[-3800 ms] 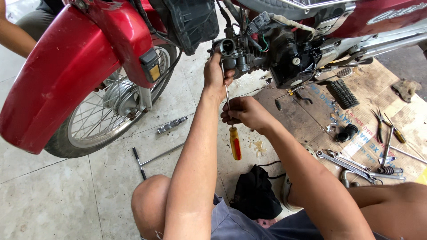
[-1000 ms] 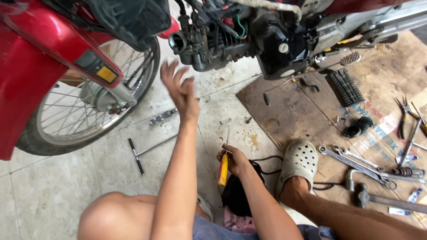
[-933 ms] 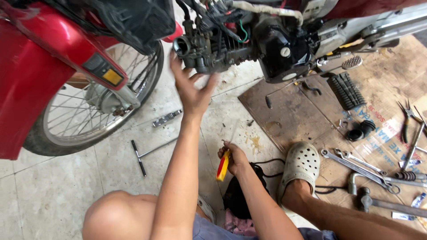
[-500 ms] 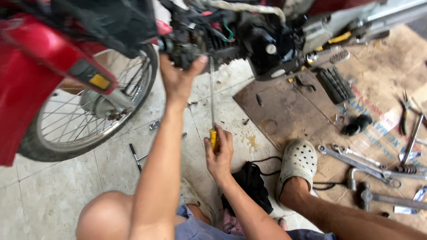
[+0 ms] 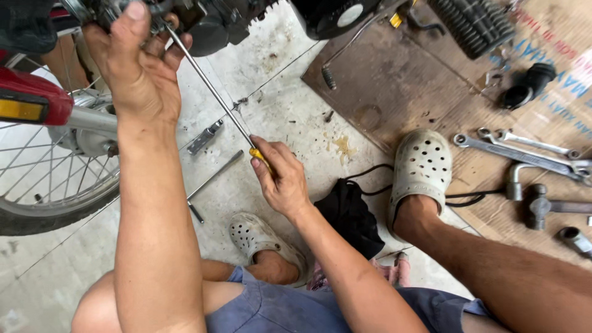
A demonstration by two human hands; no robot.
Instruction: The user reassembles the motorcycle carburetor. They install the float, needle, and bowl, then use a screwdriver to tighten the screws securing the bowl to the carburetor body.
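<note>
Nearest, at the bottom edge of the concrete floor (image 5: 290,117), blue shorts (image 5: 290,308) and two bare legs are seen, each foot in a pale perforated clog (image 5: 259,237), the second clog (image 5: 422,169) set on the near edge of a brown cardboard sheet (image 5: 394,92). Between the clogs a black bag (image 5: 348,213) is laid on the floor.

Just beyond, the right hand (image 5: 280,179) is closed tightly around the yellow handle of a long screwdriver (image 5: 213,92), so that only a sliver of the handle is shown above the fingers. The steel shaft is slanted up and to the left, towards the engine (image 5: 228,18) of the motorcycle at the top edge.

The left hand (image 5: 135,61) is raised against the engine, its fingers curled over a small part there; what exactly is gripped cannot be told, since the fingers hide it. The screwdriver tip is apparently met just beside this hand.

On the floor left of the shaft, a T-handle wrench (image 5: 213,182) and a small grey metal piece (image 5: 205,137) are laid near each other. At the left edge a spoked wheel (image 5: 49,179) and red bodywork (image 5: 31,98) are seen.

Towards the right edge of the cardboard, two spanners (image 5: 524,151) and a hammer (image 5: 539,200) are laid close together, with a black rubber part (image 5: 527,86) farther off.
</note>
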